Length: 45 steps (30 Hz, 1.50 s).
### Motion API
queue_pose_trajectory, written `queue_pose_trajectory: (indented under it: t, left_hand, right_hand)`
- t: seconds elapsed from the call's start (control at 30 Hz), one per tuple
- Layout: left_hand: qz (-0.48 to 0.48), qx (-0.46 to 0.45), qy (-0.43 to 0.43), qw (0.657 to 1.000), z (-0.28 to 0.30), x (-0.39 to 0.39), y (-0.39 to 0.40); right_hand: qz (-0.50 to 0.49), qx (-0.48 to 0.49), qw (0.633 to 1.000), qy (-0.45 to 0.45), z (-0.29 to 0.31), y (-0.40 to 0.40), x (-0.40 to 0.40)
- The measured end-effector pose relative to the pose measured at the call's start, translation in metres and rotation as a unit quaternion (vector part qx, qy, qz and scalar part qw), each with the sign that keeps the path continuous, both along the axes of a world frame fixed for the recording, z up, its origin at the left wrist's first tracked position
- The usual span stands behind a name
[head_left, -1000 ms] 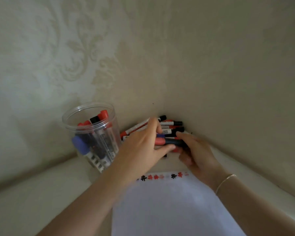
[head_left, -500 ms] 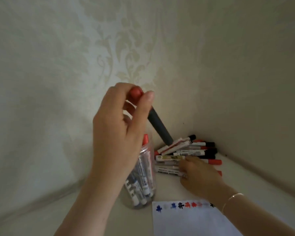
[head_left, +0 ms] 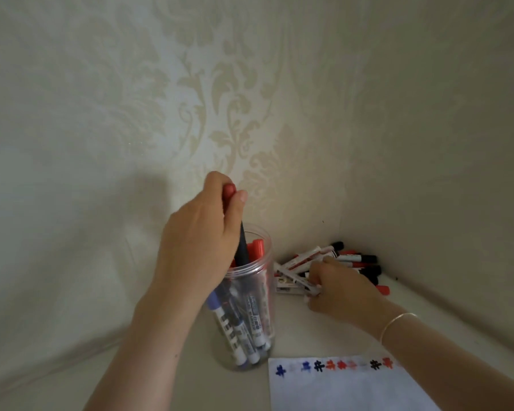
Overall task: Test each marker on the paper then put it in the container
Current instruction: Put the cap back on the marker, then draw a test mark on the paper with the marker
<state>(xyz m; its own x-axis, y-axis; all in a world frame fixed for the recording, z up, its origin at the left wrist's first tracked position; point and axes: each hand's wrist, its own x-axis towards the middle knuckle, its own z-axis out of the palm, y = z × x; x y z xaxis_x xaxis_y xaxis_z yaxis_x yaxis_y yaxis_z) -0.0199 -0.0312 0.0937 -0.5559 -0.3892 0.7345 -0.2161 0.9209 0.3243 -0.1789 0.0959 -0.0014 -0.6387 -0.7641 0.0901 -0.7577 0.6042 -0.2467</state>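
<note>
Two walls covered in pale damask wallpaper (head_left: 232, 93) meet in a corner at the right rear, and a light, plain counter (head_left: 315, 318) runs into that corner, edged by a low strip where it meets each wall. In the corner lies a loose pile of markers (head_left: 350, 259), white-barrelled with red and black caps, stacked across each other and touching both the counter and the wall foot. Left of the pile, well clear of it, a clear plastic container (head_left: 261, 295) stands upright, already holding several markers, blue and red caps among them.

The left hand (head_left: 199, 241) is above the container's mouth, its fingers (head_left: 238, 203) and thumb clamped on the red-capped end of a dark marker (head_left: 242, 247), which points down with its lower part already inside the rim. The right hand (head_left: 341, 286), a thin bracelet (head_left: 398, 321) on its wrist, rests on the near side of the pile, fingers curled around one or two white-barrelled markers there; exactly which ones they grip I cannot tell.

A white sheet of paper (head_left: 339, 393) lies at the near right, just beside the container's base, its far edge bearing a row of small test marks (head_left: 333, 366) in blue, black and red. Bare counter shows between paper and pile, and to the left of the container.
</note>
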Motion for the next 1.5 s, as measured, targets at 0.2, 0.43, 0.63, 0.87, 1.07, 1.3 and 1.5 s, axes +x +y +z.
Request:
queue_pose_trajectory:
  t: [0.2, 0.43, 0.63, 0.87, 1.07, 1.3, 1.5]
  left_hand:
    - [-0.029, 0.076, -0.150, 0.985, -0.006, -0.002, -0.004]
    - [-0.040, 0.101, -0.172, 0.979, -0.004, 0.000, -0.004]
    - [0.017, 0.015, 0.001, 1.000, -0.001, -0.001, 0.003]
    - [-0.132, -0.039, -0.061, 0.989, -0.006, -0.009, 0.045]
    - [-0.253, 0.150, -0.057, 0.954, -0.017, -0.018, 0.058]
    - [-0.336, 0.278, 0.015, 0.900, -0.036, -0.032, 0.079]
    - [-0.380, 0.411, -0.014, 0.828, -0.065, -0.047, 0.098]
  right_hand:
    - [-0.062, -0.290, 0.909, -0.293, 0.037, -0.005, -0.001]
    - [-0.025, -0.407, 0.804, -0.433, 0.068, -0.005, 0.017]
    - [0.003, -0.451, 0.762, -0.465, 0.082, -0.005, 0.033]
    - [0.028, -0.556, 0.726, -0.403, 0.101, 0.004, 0.040]
    - [0.076, -0.501, 0.773, -0.382, 0.108, 0.012, 0.044]
    - [0.092, -0.435, 0.788, -0.427, 0.104, 0.031, 0.032]
    - [0.016, -0.401, 0.826, -0.396, 0.082, 0.051, 0.014]
